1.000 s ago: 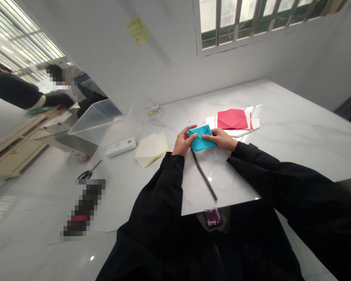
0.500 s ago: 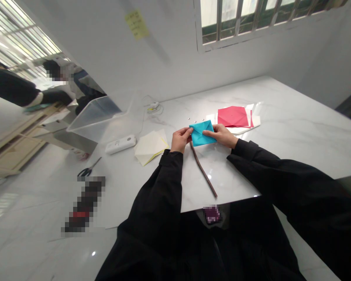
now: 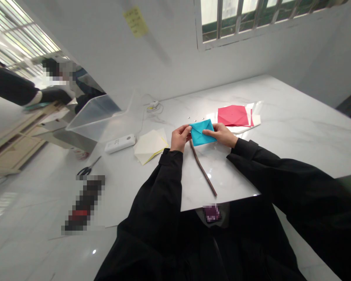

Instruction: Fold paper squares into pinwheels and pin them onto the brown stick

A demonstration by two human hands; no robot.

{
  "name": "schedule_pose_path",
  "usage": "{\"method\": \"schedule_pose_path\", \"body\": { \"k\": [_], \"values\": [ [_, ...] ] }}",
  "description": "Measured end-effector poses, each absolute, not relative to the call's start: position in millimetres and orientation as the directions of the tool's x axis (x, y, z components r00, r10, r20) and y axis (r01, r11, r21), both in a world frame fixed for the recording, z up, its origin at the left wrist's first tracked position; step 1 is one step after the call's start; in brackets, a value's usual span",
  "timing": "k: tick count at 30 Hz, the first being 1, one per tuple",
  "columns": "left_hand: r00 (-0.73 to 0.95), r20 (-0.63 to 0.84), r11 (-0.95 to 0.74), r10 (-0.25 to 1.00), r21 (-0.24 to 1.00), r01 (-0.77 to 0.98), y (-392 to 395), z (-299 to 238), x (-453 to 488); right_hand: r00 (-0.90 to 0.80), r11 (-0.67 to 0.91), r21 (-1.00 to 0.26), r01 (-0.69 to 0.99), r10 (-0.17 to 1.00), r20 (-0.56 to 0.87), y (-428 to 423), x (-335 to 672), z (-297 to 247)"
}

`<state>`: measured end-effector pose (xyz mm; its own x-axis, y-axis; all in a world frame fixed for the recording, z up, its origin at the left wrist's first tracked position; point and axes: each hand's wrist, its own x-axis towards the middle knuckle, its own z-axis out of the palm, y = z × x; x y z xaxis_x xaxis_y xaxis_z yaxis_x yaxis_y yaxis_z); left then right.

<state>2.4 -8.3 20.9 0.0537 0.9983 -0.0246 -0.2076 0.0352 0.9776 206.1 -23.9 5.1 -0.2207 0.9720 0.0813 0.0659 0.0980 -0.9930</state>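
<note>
A folded turquoise paper (image 3: 201,132) is held just above the white marble table (image 3: 280,132) between both my hands. My left hand (image 3: 179,137) pinches its left edge with curled fingers. My right hand (image 3: 220,134) grips its right side, thumb lying across the top. A thin brown stick (image 3: 203,169) lies on the table beneath, running from under the paper toward me.
Red paper (image 3: 232,115) on white sheets lies to the right. Cream and yellow paper (image 3: 149,146), a white device (image 3: 119,143), a clear plastic bin (image 3: 96,117) and scissors (image 3: 88,169) are to the left. Another person (image 3: 32,91) is at the far left.
The turquoise paper has been lifted slightly and tilted in my hands; my left fingers moved from on top of it to pinching its left edge.
</note>
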Motion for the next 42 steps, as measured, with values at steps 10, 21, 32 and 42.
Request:
{"method": "schedule_pose_path", "body": {
  "k": [10, 21, 32, 42],
  "values": [
    [0.056, -0.113, 0.123, 0.992, 0.959, -0.255, -7, 18, 2, -0.226, 0.137, -0.989, 0.06, 0.967, 0.12, -25, 205, 6],
    [0.258, 0.022, -0.02, 0.966, 1.0, -0.01, -26, 19, 20, -0.056, 0.199, -0.972, 0.122, 0.98, 0.193, -24, 205, 9],
    [0.149, 0.123, -0.125, 0.981, 0.992, 0.008, -23, 12, 20, -0.126, 0.191, -0.981, 0.011, 0.974, 0.189, -28, 198, 10],
    [0.073, 0.151, -0.152, 0.986, 0.988, 0.012, -26, 15, 22, -0.131, 0.167, -0.983, 0.08, 0.979, 0.156, -28, 198, 11]
  ]
}}
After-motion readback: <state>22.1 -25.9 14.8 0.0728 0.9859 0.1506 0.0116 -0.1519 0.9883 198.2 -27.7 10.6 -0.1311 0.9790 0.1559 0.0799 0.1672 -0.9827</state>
